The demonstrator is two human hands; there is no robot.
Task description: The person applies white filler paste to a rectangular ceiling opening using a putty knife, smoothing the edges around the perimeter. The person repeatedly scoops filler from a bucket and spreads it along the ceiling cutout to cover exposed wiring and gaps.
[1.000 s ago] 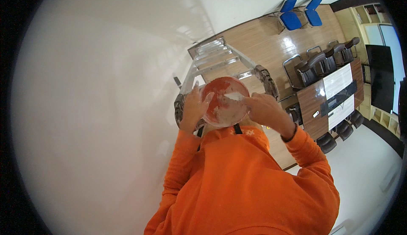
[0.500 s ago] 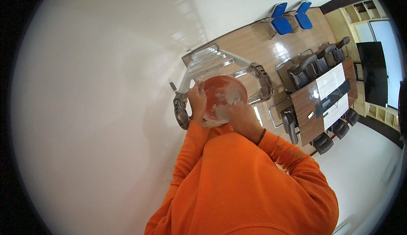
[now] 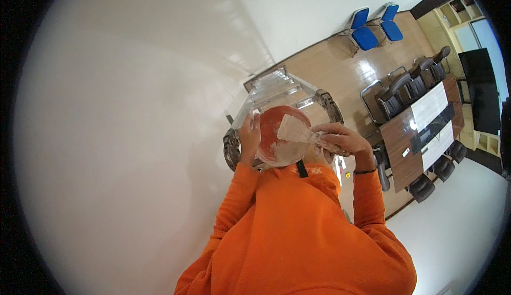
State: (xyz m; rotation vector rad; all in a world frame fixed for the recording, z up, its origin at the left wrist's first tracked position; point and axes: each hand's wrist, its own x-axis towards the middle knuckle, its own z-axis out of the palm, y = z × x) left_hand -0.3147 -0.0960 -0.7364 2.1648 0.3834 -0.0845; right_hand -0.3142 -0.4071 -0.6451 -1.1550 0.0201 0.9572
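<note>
A round red bowl, smeared inside with pale plaster, is held in front of my chest. My left hand grips its left rim, with the thumb at the edge. In my right hand is a putty knife; its wide, plaster-coated blade reaches over the bowl and points left. The fingers are wrapped around the handle, which is partly hidden. Just beyond the bowl, the top of a metal stepladder shows, with dark wrapped side rails on both sides of it.
A pale wall fills the left. Far below on the right stands a long table with dark chairs around it. Two blue chairs stand by the far wall. A black screen is at the far right.
My right hand has moved right, out of the bowl, and turned so the putty knife's blade now shows. The bowl has shifted slightly down in view, still in my left hand.
</note>
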